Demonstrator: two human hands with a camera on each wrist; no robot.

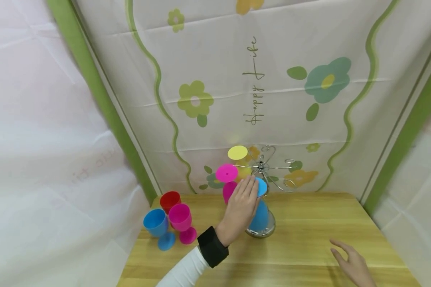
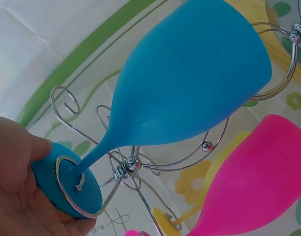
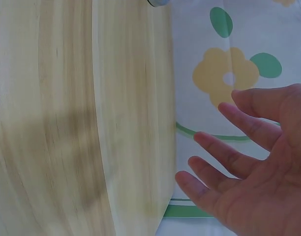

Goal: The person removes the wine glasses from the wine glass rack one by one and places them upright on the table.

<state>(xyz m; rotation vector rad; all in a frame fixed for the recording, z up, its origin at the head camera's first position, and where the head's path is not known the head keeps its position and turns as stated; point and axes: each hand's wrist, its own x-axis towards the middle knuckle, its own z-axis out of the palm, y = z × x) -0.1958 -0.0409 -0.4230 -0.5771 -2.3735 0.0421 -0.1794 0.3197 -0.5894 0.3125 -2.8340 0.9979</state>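
A blue plastic goblet hangs upside down from a chrome wire rack. My left hand holds the goblet's round foot, thumb at its edge and fingers against its flat side. In the left wrist view, a wire loop encircles the stem of the blue goblet, lying against the foot. Beside it a magenta goblet and a yellow goblet also hang foot-up. My right hand is over the table's right side, fingers spread and holding nothing, as the right wrist view shows.
Upright on the wooden table, at the left, stand a red goblet, a blue goblet and a magenta goblet. Several rack arms with curled ends reach out at the back and right. A flower-printed cloth hangs behind.
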